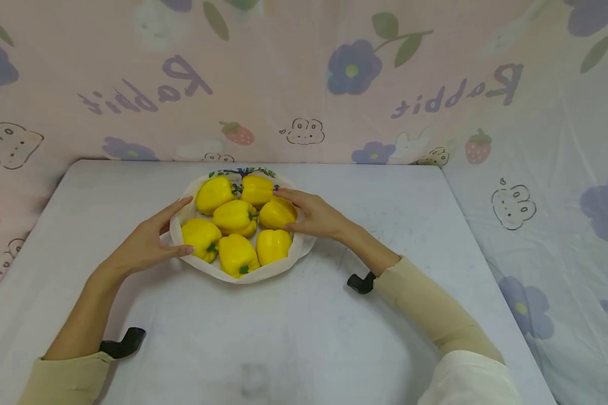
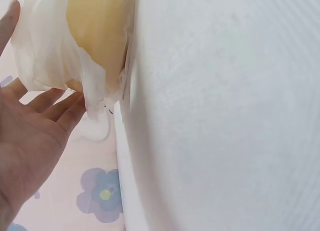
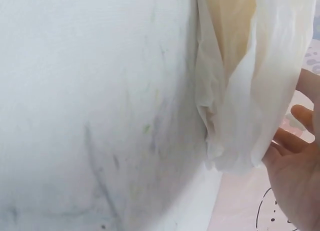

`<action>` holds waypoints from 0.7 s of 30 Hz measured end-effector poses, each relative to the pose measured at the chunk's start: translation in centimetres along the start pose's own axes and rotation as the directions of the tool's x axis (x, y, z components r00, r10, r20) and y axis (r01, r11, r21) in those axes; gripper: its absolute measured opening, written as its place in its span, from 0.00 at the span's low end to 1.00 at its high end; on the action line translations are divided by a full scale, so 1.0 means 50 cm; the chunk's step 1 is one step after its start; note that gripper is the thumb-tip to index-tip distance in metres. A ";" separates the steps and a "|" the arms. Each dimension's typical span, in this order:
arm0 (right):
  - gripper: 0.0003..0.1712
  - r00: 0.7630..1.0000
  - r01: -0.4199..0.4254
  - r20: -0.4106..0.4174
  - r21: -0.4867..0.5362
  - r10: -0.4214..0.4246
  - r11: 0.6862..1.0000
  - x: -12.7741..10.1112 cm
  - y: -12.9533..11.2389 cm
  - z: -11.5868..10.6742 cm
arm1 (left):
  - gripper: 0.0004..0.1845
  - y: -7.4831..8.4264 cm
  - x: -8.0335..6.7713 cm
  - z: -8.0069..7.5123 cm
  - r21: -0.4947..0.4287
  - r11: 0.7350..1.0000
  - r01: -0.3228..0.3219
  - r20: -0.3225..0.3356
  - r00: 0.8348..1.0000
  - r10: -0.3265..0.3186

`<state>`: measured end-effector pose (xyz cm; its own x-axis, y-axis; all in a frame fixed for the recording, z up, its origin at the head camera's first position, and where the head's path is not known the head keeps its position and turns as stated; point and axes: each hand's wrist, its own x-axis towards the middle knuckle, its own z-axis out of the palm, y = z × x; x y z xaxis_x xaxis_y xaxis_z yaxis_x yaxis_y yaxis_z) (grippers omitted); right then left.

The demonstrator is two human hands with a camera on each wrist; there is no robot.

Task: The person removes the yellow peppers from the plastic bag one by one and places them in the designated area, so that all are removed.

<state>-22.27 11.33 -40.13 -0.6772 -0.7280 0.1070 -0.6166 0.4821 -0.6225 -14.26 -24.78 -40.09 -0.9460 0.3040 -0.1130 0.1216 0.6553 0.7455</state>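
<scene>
From my head view I have a white bag on the table, left of centre and toward the far edge, its mouth spread wide into a round rim. Inside it I count seven yellow peppers, one in the middle and the others around it, some with green stems showing. My left hand is at the bag's left side, thumb and fingers well apart, the thumb tip at the near part of the rim. My right hand is across from it, also spread, its fingertips reaching over the right rim beside the peppers; I cannot tell whether they touch one. In both wrist views the fingers lie loosely against the outside of the bag, clamped on nothing that I can make out, and pale yellow shows through the bag's side. Below each hand a black piece juts from the end of a beige sleeve. Behind the table hangs a pink cloth printed with flowers, rabbits and strawberries.
</scene>
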 end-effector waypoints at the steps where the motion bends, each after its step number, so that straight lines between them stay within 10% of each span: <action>1: 0.41 1.000 -0.005 0.002 -0.011 0.005 1.000 0.001 0.001 0.001 | 0.50 0.000 0.000 0.000 0.002 1.000 0.001 0.002 1.000 -0.001; 21: 0.44 0.989 -0.131 0.073 0.050 0.127 0.990 0.017 0.019 0.006 | 0.50 -0.004 0.001 -0.001 0.039 0.999 -0.002 0.025 1.000 0.001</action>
<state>-23.32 11.00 -40.85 -0.7190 -0.6943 -0.0296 -0.5016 0.5480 -0.6694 -14.35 -24.93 -40.18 -0.9378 0.3223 -0.1288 0.1353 0.6812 0.7194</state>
